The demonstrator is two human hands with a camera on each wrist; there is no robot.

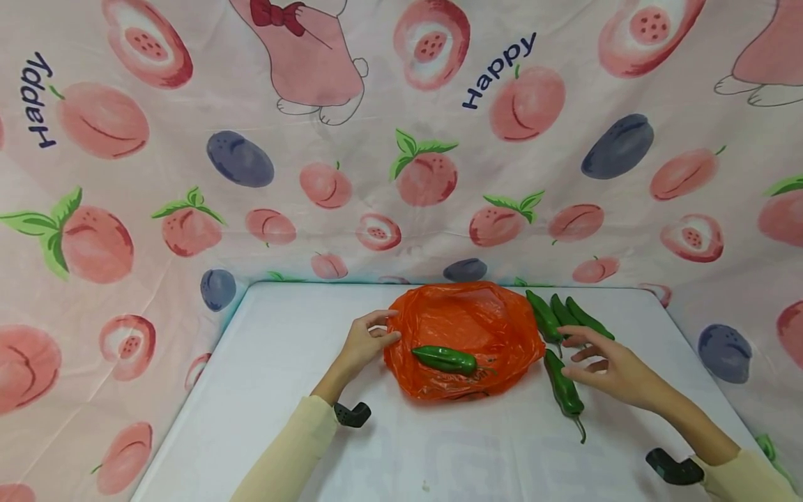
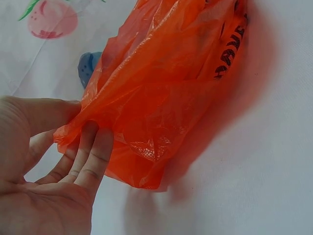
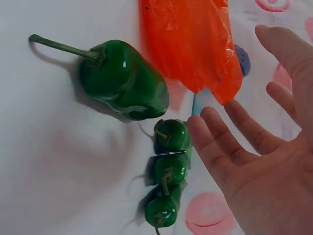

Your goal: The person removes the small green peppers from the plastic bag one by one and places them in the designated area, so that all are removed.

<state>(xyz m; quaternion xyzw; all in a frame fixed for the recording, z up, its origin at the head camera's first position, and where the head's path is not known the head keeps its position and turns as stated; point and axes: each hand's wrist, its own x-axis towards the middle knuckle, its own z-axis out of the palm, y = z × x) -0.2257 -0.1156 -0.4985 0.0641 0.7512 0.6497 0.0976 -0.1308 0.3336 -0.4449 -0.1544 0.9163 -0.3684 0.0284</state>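
Observation:
An orange plastic bag (image 1: 464, 314) sits on the white table, its mouth spread wide. One green chili pepper (image 1: 444, 360) lies within the bag's outline, toward its near side. My left hand (image 1: 366, 343) pinches the bag's left edge between thumb and fingers; the left wrist view shows the thin plastic (image 2: 142, 132) in that grip. To the right of the bag, my right hand (image 1: 605, 362) hovers with spread fingers and holds nothing. Below its fingers lies a single green pepper (image 1: 564, 385), its stem toward me; the right wrist view shows this pepper (image 3: 122, 81) close up.
Three more green peppers (image 1: 574, 314) lie side by side at the table's back right, just beyond my right hand. The white table (image 1: 301, 335) ends at a hanging cloth (image 1: 351, 139) printed with peaches. Black wrist devices (image 1: 674, 467) sit at both sleeves.

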